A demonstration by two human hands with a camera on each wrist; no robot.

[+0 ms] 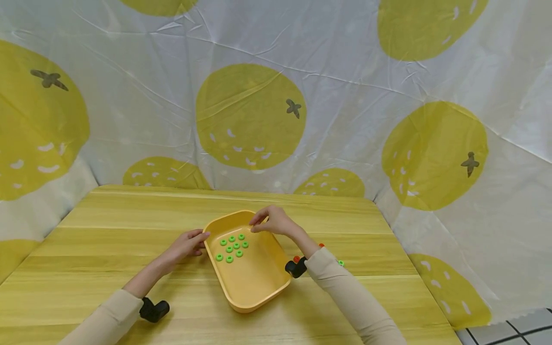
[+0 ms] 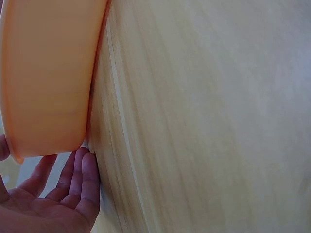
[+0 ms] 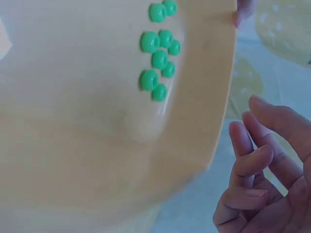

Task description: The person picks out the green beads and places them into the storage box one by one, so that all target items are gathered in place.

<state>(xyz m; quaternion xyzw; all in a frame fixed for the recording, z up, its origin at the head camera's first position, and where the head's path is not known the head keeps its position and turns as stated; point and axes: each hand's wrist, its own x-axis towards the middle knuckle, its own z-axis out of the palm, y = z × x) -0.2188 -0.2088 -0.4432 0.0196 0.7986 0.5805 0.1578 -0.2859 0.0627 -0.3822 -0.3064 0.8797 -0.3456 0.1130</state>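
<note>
A shallow yellow plastic bin stands at an angle on the table, with several green rings grouped toward its far left end. At its left far corner my left hand grips the rim, thumb over the edge and fingers against the outer wall. My right hand hovers over the far right corner, fingers loosely bent. The right wrist view shows no object between that hand's thumb and fingers, and the green rings lie on the bin floor, apart from it.
Two small orange-red pieces and a green ring lie on the wooden table right of the bin, partly behind the right forearm. A white curtain with yellow fruit prints hangs behind the table.
</note>
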